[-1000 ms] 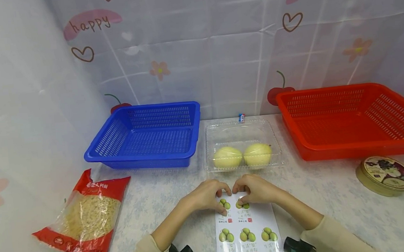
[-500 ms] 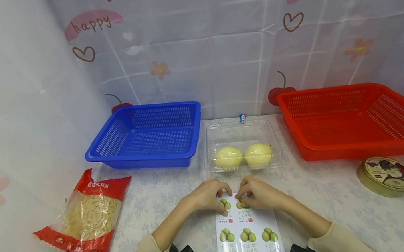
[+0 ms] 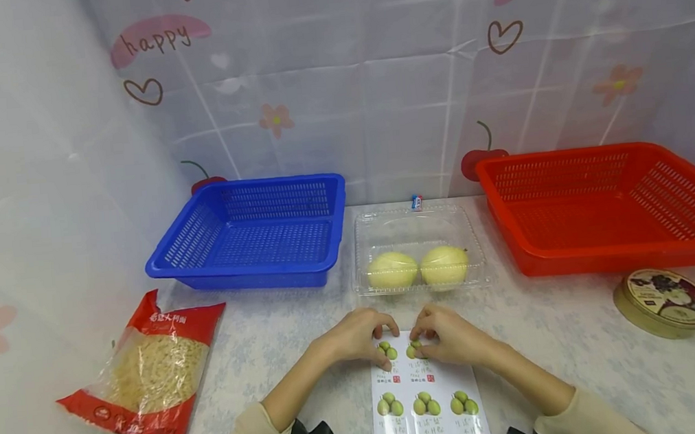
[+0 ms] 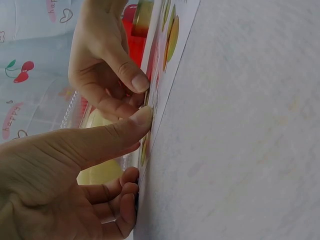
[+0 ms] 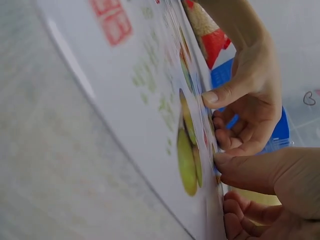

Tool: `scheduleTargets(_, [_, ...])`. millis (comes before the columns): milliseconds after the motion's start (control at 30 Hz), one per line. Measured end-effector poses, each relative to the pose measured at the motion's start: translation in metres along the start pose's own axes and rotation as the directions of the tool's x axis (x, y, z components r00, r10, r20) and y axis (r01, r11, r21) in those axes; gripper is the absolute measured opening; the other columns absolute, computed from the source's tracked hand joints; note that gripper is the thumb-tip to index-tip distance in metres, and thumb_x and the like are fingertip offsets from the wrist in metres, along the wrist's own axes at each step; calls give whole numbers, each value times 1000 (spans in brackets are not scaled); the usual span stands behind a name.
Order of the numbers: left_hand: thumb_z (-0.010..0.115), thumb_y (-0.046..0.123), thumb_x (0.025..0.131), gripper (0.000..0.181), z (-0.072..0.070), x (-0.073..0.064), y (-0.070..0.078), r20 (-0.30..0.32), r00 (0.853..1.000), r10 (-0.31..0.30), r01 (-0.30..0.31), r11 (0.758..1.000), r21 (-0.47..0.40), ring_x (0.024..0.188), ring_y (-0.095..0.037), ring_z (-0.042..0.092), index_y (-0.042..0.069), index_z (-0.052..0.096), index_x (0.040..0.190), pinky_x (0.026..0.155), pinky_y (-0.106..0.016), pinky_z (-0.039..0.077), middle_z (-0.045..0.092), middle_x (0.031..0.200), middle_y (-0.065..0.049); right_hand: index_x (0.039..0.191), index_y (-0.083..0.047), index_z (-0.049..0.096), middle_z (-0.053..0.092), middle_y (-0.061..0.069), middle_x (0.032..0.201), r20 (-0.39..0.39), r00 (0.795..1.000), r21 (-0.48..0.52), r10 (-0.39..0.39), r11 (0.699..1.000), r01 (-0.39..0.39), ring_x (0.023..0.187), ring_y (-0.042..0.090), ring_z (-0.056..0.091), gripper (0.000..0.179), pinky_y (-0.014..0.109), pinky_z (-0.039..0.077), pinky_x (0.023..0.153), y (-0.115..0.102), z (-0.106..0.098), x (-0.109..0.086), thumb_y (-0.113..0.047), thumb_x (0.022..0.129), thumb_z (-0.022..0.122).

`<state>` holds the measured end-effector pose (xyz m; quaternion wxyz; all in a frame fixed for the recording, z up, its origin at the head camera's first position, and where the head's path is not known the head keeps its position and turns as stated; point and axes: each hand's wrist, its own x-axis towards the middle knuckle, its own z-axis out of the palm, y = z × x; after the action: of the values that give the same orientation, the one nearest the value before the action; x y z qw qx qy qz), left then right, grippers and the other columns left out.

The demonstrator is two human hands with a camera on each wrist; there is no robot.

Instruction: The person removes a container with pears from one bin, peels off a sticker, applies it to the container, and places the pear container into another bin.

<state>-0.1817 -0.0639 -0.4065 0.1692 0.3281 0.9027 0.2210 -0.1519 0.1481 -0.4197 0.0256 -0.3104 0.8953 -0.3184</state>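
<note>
A white sticker sheet (image 3: 392, 416) printed with green pears and writing lies on the table in the head view; its upper right part is plain white. My left hand (image 3: 358, 339) rests at its upper left corner, thumb pressing on a pear sticker (image 3: 392, 353) and fingertips down by the top edge. Beside it, my right hand (image 3: 451, 333) pinches the top of the middle pear sticker (image 3: 412, 351) with thumb and index finger. In the left wrist view the left thumb (image 4: 142, 117) lies close to the right thumb (image 4: 140, 82). The pinched edge is largely hidden.
A clear plastic box (image 3: 415, 227) with two yellow-green fruits (image 3: 392, 270) stands beyond the hands. Behind left is a blue basket (image 3: 254, 280), behind right a red one (image 3: 612, 258). A pasta bag (image 3: 156, 371) lies left, a round tin (image 3: 665, 303) right, and a small packet (image 3: 416, 202) behind the box.
My right hand has drawn slightly right and nearer, its index finger moving from the sheet's top edge down toward the thumb. The left hand has stayed in place.
</note>
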Motion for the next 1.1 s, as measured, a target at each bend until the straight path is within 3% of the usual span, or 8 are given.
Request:
scheduleTargets(100, [88, 24, 62, 46, 0, 0, 0, 1, 1000, -1, 1, 1000, 0, 72, -7, 47, 18, 68, 103, 65, -20, 40, 55, 79, 5, 88, -1, 72, 56, 0, 84, -34, 996, -28, 84, 996, -85, 73, 11, 47, 20, 22, 41, 62, -8, 2, -3, -11, 73, 79])
scheduleTargets(267, [88, 23, 62, 46, 0, -1, 0, 0, 1000, -1, 1, 1000, -2, 72, -7, 47, 18, 68, 103, 65, -20, 40, 55, 79, 4, 90, 4, 72, 57, 5, 87, -82, 968, -52, 237, 969, -242, 78, 15, 52, 24, 27, 43, 65, -24, 7, -6, -8, 71, 79])
scheduleTargets(533, [88, 23, 62, 46, -1, -1, 0, -2, 1000, 3, -3, 1000, 2, 73, -7, 47, 18, 67, 103, 65, -20, 40, 55, 79, 4, 99, 7, 68, 57, 11, 89, -90, 931, -31, 355, 933, -359, 73, 16, 49, 39, 29, 43, 61, -35, 12, -7, -13, 69, 81])
scheduleTargets(767, [88, 23, 63, 46, 0, -1, 0, 0, 1000, 4, -4, 1000, -1, 73, -7, 47, 18, 67, 103, 65, -20, 40, 55, 79, 4, 94, 5, 67, 56, 7, 84, -102, 925, -9, 365, 930, -368, 72, 16, 48, 32, 30, 44, 63, -31, 12, -4, -11, 70, 81])
scheduleTargets(1100, [88, 23, 62, 46, 0, 0, -1, -4, 1000, 9, -9, 1000, -4, 73, -7, 47, 18, 67, 102, 65, -20, 40, 55, 78, 5, 76, -3, 65, 56, 1, 71, -117, 950, 21, 289, 957, -288, 67, 12, 51, 11, 26, 44, 61, -11, 5, 5, -3, 72, 76])
